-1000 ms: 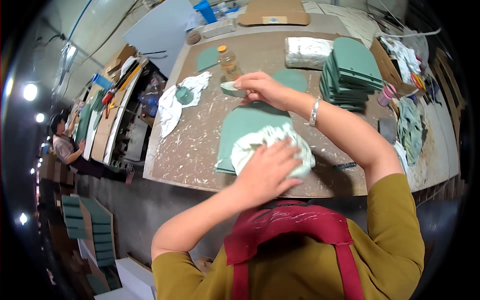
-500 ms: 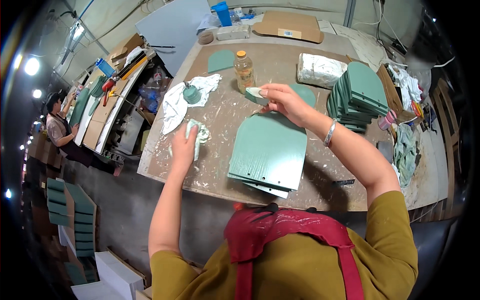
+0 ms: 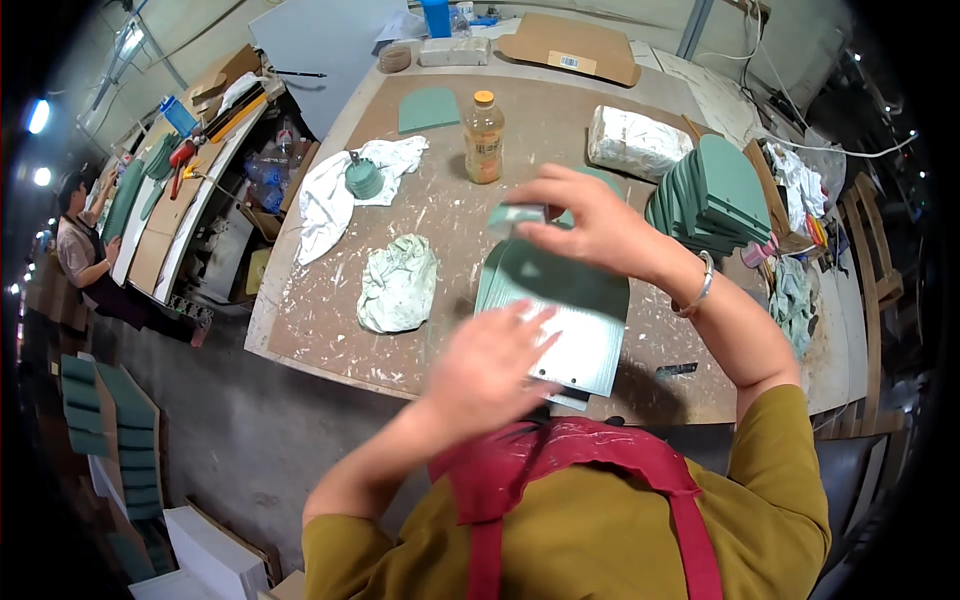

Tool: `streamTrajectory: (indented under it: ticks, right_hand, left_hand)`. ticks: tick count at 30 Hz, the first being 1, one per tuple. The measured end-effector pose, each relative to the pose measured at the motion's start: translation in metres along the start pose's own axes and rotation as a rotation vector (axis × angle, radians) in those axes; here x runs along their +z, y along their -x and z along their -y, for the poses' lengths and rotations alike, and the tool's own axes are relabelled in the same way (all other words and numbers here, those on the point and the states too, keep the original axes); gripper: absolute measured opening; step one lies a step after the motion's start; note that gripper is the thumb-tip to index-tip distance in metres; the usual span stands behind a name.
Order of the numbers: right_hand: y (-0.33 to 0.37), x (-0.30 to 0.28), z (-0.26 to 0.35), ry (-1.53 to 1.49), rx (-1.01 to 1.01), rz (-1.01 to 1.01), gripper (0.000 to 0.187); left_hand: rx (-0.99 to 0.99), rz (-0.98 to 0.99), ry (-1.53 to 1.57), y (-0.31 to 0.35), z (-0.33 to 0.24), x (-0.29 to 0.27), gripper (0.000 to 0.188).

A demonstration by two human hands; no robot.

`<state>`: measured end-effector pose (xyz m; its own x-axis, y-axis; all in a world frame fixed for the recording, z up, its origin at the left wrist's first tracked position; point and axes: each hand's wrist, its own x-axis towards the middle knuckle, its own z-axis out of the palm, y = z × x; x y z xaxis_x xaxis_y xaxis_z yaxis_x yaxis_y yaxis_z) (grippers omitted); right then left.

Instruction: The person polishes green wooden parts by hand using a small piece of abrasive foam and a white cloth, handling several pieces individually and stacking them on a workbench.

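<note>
Over the near middle of the table lies a short stack of green round-topped panels [image 3: 590, 345] with small holes along the near edge. My right hand [image 3: 590, 225] is above their far end, closed on a small green-and-white block [image 3: 516, 217]. My left hand [image 3: 490, 365], smeared by motion, reaches over the panels' near left part with its fingers spread and nothing in them. Whether it touches the top panel I cannot tell. To its left a crumpled pale rag [image 3: 398, 285] lies on the table.
A bottle with an orange cap [image 3: 484, 138] stands beyond the panels. A white cloth [image 3: 325, 205] with a small green container [image 3: 363, 178] is at left. A taller panel stack [image 3: 715, 190] and a white wrapped bundle [image 3: 640, 142] stand right. Another person [image 3: 85, 250] works far left.
My left hand has let go of the rag and moved right, over the panels. My right hand, with the block, has come lower and nearer. The whole view has shifted slightly.
</note>
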<state>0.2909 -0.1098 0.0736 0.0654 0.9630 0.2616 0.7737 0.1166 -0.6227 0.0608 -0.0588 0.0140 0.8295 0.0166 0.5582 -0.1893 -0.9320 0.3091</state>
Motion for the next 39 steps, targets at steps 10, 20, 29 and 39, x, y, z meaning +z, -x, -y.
streamTrajectory:
  ticks: [10,20,29,39]
  right_hand:
    - [0.000,0.020,0.018,0.257,-0.164,0.229,0.035]
    - [0.003,0.027,0.010,0.346,-0.199,0.168,0.031]
    - [0.055,0.012,0.015,-0.763,0.149,-0.076,0.032]
    - [0.084,0.028,0.010,-0.807,0.039,0.285,0.029]
  left_hand:
    - [-0.020,0.135,-0.103,0.001,-0.017,0.020,0.052]
    - [-0.041,0.179,-0.094,0.001,-0.020,0.019,0.050]
    - [-0.701,-0.156,-0.403,0.075,0.150,0.044,0.042]
    - [-0.678,-0.226,0.239,-0.006,0.121,-0.001,0.033]
